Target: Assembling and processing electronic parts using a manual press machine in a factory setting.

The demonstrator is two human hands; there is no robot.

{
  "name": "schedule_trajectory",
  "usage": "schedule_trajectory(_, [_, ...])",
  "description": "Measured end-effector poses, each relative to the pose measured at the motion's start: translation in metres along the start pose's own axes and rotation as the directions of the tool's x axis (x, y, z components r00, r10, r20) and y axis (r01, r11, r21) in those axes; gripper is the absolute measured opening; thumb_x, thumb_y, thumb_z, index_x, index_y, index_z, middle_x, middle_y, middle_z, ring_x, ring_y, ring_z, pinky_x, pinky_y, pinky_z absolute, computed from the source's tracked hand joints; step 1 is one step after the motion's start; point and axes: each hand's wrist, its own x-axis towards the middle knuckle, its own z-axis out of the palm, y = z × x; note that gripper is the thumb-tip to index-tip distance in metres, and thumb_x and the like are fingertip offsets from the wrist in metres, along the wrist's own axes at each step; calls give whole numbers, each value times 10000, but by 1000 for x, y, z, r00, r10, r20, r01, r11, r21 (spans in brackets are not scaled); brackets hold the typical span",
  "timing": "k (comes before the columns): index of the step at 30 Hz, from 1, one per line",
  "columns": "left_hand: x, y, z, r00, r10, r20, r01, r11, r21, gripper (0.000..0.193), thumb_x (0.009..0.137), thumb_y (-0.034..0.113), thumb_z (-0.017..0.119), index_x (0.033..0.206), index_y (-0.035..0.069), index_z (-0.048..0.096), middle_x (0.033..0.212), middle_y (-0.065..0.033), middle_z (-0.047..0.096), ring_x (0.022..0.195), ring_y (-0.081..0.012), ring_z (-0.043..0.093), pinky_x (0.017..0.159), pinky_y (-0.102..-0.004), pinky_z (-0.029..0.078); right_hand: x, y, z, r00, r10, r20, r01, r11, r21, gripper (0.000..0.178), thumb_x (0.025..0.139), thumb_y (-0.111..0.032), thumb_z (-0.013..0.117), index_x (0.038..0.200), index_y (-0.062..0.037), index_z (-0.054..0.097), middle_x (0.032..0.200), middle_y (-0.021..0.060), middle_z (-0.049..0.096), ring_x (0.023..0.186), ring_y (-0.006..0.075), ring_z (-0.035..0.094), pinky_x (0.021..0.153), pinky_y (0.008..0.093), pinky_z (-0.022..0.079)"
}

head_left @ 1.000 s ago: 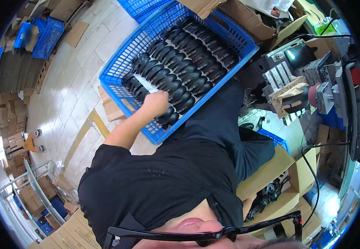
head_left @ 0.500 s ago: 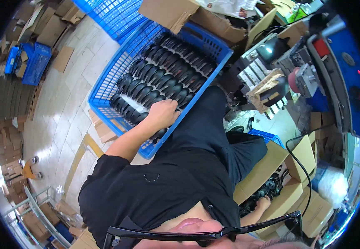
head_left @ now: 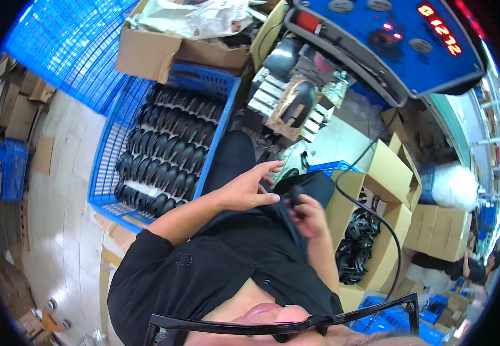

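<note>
My left hand point(head_left: 248, 188) is held over my lap with its fingers apart and nothing in it. To its right, my right hand point(head_left: 310, 217) grips a small dark plastic part point(head_left: 294, 197); motion blur hides the part's exact shape. Left of my left forearm stands a blue plastic basket point(head_left: 101, 187) with rows of glossy black curved shells point(head_left: 156, 144). By my right forearm is an open cardboard box point(head_left: 389, 245) heaped with black plastic parts point(head_left: 356, 245).
Ahead stands a machine with a blue control panel point(head_left: 371, 43) and a metal fixture point(head_left: 287, 109) bearing a black shell. A black cable point(head_left: 385, 222) crosses the cardboard box. A torn carton point(head_left: 146, 55) rests beyond the basket. Another person point(head_left: 463, 268) is at the far right.
My left hand has come off the basket's edge to above my lap. My right hand has come out of the cardboard box with a small dark part. The view has turned rightward.
</note>
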Motion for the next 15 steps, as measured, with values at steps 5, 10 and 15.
schedule_trajectory(5, [15, -18, -2, 998, -60, 32, 67, 896, -438, 273, 1023, 106, 746, 1253, 0, 643, 990, -31, 714, 879, -101, 674, 804, -292, 568, 26, 1, 65, 987, 75, 142, -85, 994, 62, 219, 1015, -78, 602, 1208, -27, 693, 995, 55, 696, 774, 147, 622, 647, 264, 468])
schedule_trajectory(10, [32, 4, -11, 984, -93, -155, 13, 891, -453, 186, 1007, 99, 770, 1114, -1, 656, 921, -31, 706, 784, -99, 663, 725, -276, 565, 21, -30, 97, 960, -278, 28, 278, 960, -8, 264, 1104, -187, 593, 1313, -38, 658, 1158, 39, 723, 1005, 136, 692, 827, 274, 560])
schedule_trajectory(15, [64, 34, -17, 979, -65, -194, -4, 943, -334, 256, 988, 178, 804, 1111, 1, 667, 890, -59, 708, 763, -133, 682, 685, -300, 567, 15, -52, 109, 874, -481, -68, 415, 812, -410, 228, 1055, -91, 694, 1263, 3, 704, 1094, 17, 745, 972, 78, 647, 878, 249, 522])
